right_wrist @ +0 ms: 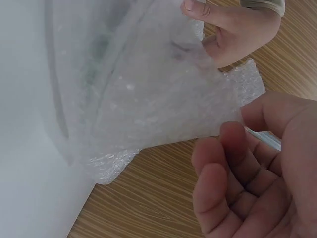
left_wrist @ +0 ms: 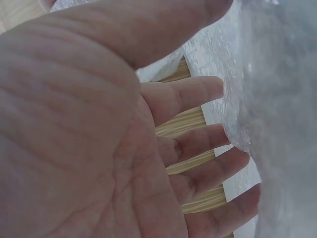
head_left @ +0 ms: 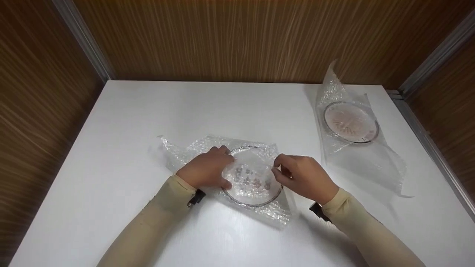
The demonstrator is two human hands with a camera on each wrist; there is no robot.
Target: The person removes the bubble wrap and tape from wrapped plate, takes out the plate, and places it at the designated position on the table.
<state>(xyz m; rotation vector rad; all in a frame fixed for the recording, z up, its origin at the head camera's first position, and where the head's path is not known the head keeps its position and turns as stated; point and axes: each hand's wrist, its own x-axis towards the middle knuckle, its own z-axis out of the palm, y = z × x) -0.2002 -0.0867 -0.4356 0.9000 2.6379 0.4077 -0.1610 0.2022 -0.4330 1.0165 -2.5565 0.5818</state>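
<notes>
A round plate (head_left: 254, 185) with a dark rim and small printed figures lies in clear bubble wrap (head_left: 272, 217) on the white table. My left hand (head_left: 207, 168) rests over its left edge, thumb and fingers spread. In the left wrist view, fairly straight fingers (left_wrist: 195, 141) touch the wrap with their tips. At the plate's right side, my right hand (head_left: 306, 178) pinches an edge of the bubble wrap between thumb and index finger. That pinched sheet (right_wrist: 168, 109) stretches toward the left hand in the right wrist view.
Another round, dark-rimmed plate (head_left: 350, 122) lies at the back right, on or in its own sheet of bubble wrap (head_left: 374, 167). Wood-grain panels (head_left: 230, 40) stand behind and beside the white table (head_left: 111, 148).
</notes>
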